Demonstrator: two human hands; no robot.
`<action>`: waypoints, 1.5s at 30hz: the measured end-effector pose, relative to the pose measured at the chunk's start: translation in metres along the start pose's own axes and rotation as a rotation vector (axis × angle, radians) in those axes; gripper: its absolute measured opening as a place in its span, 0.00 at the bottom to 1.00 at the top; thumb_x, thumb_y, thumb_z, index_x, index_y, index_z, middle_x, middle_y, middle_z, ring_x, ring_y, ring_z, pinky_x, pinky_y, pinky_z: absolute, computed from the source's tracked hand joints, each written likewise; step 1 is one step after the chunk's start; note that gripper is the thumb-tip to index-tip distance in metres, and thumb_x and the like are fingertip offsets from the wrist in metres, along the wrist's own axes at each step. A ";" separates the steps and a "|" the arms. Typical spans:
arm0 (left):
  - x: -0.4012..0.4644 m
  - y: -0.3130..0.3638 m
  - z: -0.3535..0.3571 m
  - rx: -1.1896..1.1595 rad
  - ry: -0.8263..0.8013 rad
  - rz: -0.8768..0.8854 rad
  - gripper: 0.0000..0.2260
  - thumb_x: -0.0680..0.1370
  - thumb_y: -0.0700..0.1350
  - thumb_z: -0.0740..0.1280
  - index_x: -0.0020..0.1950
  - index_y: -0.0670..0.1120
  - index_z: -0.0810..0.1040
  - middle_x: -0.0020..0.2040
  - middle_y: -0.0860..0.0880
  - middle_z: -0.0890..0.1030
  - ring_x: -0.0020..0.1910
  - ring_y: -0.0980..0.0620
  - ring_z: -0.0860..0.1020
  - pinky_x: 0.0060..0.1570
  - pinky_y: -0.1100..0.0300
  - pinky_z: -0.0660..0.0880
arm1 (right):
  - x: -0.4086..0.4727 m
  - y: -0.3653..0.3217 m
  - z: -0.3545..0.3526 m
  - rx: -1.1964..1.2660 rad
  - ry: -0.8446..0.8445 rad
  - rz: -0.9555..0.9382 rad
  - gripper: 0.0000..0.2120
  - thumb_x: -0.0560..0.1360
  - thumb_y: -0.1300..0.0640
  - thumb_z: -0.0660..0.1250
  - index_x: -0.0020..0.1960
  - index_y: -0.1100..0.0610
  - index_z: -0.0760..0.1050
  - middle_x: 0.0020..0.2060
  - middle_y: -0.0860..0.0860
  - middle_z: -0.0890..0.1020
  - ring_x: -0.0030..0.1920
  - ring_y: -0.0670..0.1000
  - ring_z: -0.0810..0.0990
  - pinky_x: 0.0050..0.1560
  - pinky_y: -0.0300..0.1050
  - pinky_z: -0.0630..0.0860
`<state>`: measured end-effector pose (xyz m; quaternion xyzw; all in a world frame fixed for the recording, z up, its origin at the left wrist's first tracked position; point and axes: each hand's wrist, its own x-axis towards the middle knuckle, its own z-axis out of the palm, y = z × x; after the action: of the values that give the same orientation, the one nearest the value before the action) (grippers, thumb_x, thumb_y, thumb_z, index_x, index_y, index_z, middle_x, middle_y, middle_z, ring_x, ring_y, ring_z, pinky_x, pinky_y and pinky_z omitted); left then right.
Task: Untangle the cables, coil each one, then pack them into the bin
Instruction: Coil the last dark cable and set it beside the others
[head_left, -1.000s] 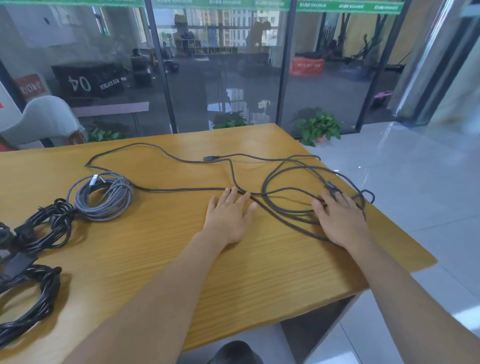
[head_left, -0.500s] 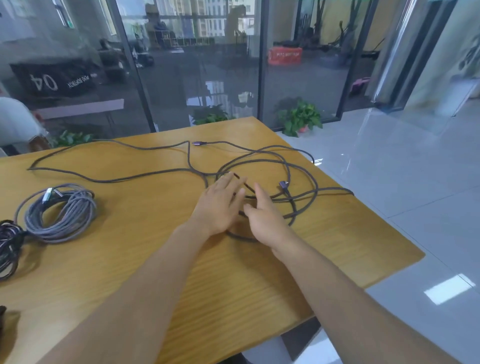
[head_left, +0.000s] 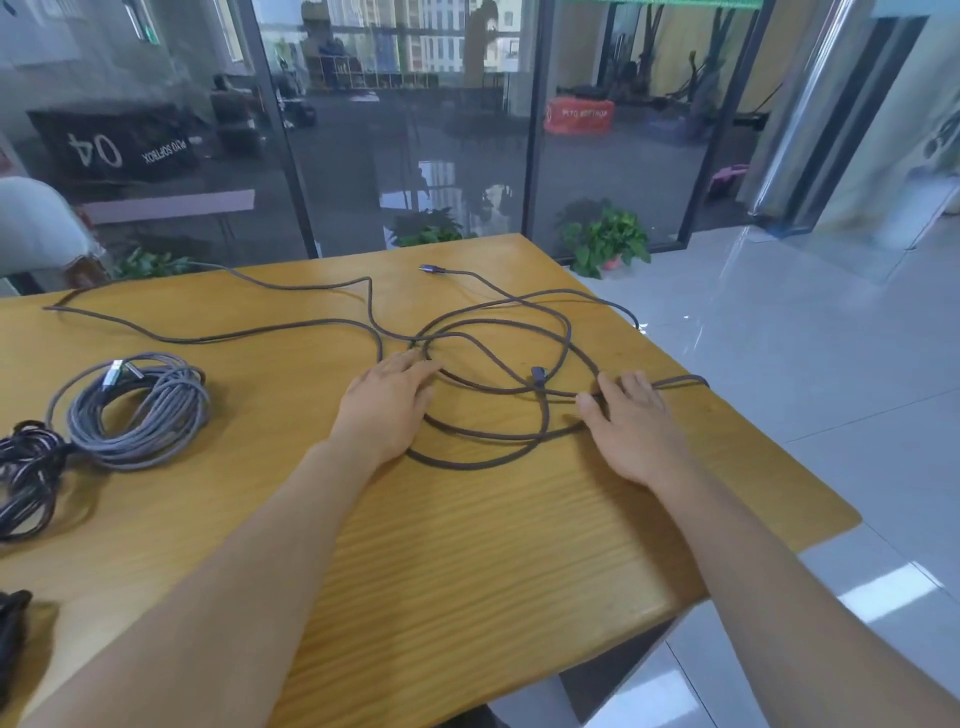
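Indoors, wooden table, loose cable, glass wall, tiled floor

Both hands palm-down, fingers straight: left hand, right hand, well apart.

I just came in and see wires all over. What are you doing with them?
A person is sorting out a long dark cable that lies in loose loops across the wooden table. The left hand and the right hand both rest flat on those loops, fingers straight, gripping nothing. A grey cable already lies coiled at the left, beside a bundle of black cables. No bin is in view.
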<state>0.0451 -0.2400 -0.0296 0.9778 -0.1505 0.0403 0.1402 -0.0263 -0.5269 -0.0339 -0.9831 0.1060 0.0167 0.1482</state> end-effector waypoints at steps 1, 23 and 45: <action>-0.002 0.001 -0.001 -0.002 0.040 -0.015 0.20 0.87 0.51 0.56 0.81 0.57 0.65 0.82 0.49 0.63 0.81 0.46 0.59 0.78 0.46 0.57 | -0.005 -0.005 0.003 0.010 0.009 -0.036 0.33 0.86 0.38 0.43 0.85 0.54 0.48 0.85 0.55 0.48 0.84 0.53 0.43 0.83 0.53 0.43; -0.054 -0.004 -0.011 -0.079 0.161 0.037 0.16 0.83 0.46 0.68 0.71 0.52 0.77 0.72 0.54 0.74 0.73 0.51 0.68 0.64 0.52 0.75 | -0.020 -0.046 0.020 0.182 0.242 -0.366 0.10 0.83 0.53 0.67 0.62 0.47 0.83 0.54 0.44 0.80 0.59 0.49 0.76 0.55 0.41 0.68; -0.087 -0.055 -0.010 -0.186 0.188 0.117 0.05 0.82 0.46 0.69 0.57 0.52 0.82 0.50 0.58 0.78 0.54 0.53 0.72 0.60 0.53 0.71 | 0.019 -0.112 0.043 0.292 0.121 -0.687 0.14 0.81 0.44 0.68 0.65 0.45 0.81 0.55 0.39 0.76 0.61 0.43 0.72 0.64 0.43 0.69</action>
<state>-0.0214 -0.1620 -0.0452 0.9421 -0.1964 0.1255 0.2410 0.0159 -0.4138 -0.0443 -0.9291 -0.2201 -0.1076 0.2771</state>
